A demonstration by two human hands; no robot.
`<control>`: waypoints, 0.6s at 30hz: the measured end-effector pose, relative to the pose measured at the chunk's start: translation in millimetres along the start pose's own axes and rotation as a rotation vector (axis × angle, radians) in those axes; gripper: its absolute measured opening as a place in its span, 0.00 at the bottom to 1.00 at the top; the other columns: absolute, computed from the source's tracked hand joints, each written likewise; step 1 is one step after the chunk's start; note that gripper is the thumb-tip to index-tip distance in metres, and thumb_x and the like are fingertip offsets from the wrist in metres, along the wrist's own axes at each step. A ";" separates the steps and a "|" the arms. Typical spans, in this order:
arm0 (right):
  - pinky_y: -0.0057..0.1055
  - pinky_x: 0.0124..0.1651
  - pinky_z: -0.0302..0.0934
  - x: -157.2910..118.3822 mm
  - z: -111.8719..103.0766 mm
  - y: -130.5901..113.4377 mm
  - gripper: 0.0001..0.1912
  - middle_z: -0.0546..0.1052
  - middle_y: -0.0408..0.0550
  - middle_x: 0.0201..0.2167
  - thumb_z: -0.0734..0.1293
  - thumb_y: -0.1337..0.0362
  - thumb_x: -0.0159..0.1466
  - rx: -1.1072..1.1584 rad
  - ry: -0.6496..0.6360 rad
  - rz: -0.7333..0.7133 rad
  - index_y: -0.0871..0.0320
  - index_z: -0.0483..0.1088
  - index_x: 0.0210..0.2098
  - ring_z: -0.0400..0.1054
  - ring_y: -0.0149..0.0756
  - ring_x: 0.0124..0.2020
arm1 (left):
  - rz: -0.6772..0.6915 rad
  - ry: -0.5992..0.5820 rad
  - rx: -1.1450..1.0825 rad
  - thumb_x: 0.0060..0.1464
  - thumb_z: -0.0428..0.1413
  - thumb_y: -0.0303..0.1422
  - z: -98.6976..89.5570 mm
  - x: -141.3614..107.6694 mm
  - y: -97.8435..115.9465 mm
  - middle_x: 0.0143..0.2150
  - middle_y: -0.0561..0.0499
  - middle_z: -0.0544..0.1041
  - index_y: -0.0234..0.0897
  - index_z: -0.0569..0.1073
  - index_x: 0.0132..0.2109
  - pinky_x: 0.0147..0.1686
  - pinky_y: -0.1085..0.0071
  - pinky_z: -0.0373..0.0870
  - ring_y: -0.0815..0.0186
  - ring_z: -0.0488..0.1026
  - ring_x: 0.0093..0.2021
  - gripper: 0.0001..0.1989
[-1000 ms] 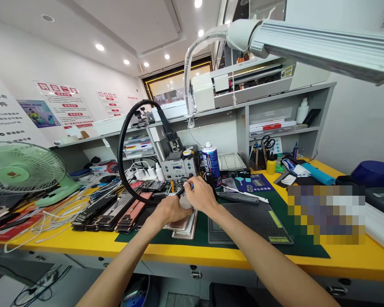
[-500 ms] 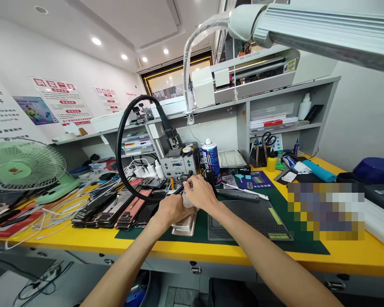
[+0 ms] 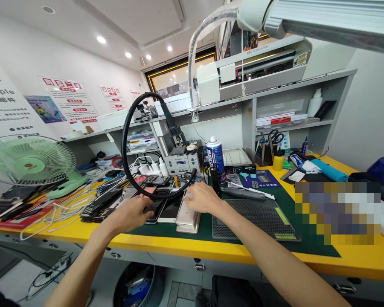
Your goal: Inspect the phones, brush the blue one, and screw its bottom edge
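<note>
Low over the rows of phone parts is my left hand [image 3: 128,214], its fingers apart beside a dark phone [image 3: 154,213]. My right hand [image 3: 203,197] has its fingers curled at the upper edge of a stack of gold phone housings [image 3: 187,217]; whatever its fingertips hold is too small to name. Between the hands lies a phone with a white frame [image 3: 169,212]. The black hose [image 3: 124,140] loops above these parts and ends near my right fingers.
A grey perforated mat [image 3: 252,217] lies right of the stack. Behind it stand a blue spray can [image 3: 215,160] and a grey soldering station [image 3: 183,163]. White cables [image 3: 62,211] and a green fan [image 3: 30,164] are at the left. A bin [image 3: 139,283] stands below.
My left hand has moved left, away from my right hand, uncovering the white-framed phone and more of the gold stack. My right hand stays near the stack's upper edge. The view has shifted slightly.
</note>
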State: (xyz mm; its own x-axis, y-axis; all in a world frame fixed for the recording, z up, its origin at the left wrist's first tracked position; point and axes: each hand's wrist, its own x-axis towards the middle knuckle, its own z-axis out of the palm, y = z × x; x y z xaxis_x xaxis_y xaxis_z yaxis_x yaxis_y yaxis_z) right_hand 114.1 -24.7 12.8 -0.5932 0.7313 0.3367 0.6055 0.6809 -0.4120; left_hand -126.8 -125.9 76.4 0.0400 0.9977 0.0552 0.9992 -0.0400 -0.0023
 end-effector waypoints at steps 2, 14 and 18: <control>0.40 0.48 0.62 -1.3 2.1 -0.6 0.12 0.78 0.59 0.41 0.66 0.57 0.63 -0.016 -0.042 -0.033 0.59 0.77 0.33 0.70 0.53 0.48 | 0.095 -0.025 0.071 0.50 0.54 0.33 18.2 -7.6 -9.5 0.52 0.42 0.79 0.39 0.78 0.51 0.53 0.62 0.67 0.52 0.74 0.55 0.20; 0.45 0.55 0.60 -1.9 2.9 -3.9 0.10 0.76 0.61 0.41 0.65 0.63 0.63 -0.083 -0.109 -0.070 0.61 0.77 0.35 0.68 0.53 0.49 | 0.212 0.167 0.248 0.59 0.49 0.30 73.7 -28.2 -34.1 0.54 0.39 0.78 0.35 0.75 0.57 0.55 0.55 0.69 0.51 0.76 0.53 0.21; 0.46 0.57 0.59 -2.2 4.2 -4.3 0.11 0.76 0.62 0.42 0.65 0.63 0.64 -0.096 -0.113 -0.068 0.62 0.78 0.35 0.68 0.53 0.49 | 0.224 0.312 0.342 0.60 0.48 0.28 86.2 -33.4 -38.1 0.53 0.41 0.79 0.36 0.78 0.53 0.51 0.57 0.73 0.52 0.78 0.49 0.19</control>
State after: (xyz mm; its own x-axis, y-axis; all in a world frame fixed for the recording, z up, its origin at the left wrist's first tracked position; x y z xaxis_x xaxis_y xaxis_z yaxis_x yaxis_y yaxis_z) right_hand 110.6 -29.4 10.3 -0.6872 0.6777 0.2616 0.6067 0.7335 -0.3064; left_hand -166.3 -152.9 -11.5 0.3038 0.9004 0.3114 0.9109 -0.1787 -0.3719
